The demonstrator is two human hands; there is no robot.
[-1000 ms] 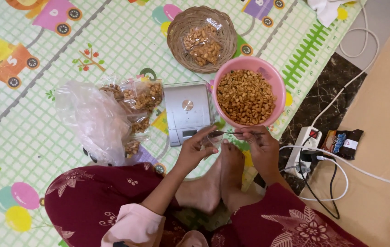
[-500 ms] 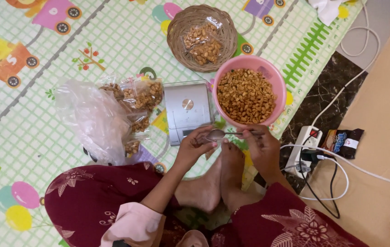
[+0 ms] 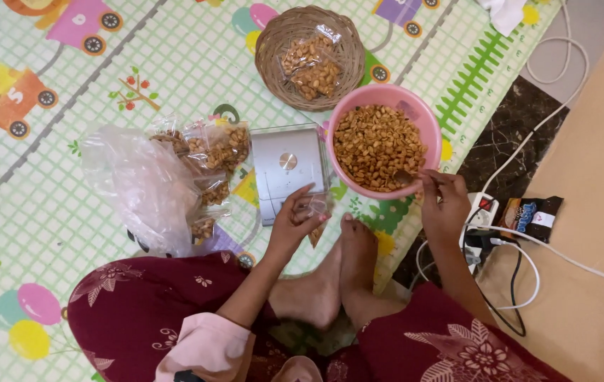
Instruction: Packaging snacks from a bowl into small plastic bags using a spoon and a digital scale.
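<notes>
My left hand (image 3: 292,219) holds a small clear plastic bag (image 3: 317,212) with a few peanuts in it, just below the silver kitchen scale (image 3: 286,170). My right hand (image 3: 445,203) grips a metal spoon (image 3: 408,175) whose bowl dips into the peanuts at the lower right of the pink bowl (image 3: 415,113). The pink bowl is nearly full of roasted peanuts (image 3: 376,145). My bare feet (image 3: 348,265) rest below the scale.
A wicker basket (image 3: 273,46) with filled peanut packets stands behind the scale. More filled packets (image 3: 217,152) and a crumpled clear plastic bag (image 3: 142,187) lie to the left. A power strip (image 3: 477,216), cables and a dark snack packet (image 3: 532,218) lie right, off the play mat.
My right hand has carried the spoon away from the small bag, up and to the right into the pink bowl. My left hand stays put with the bag.
</notes>
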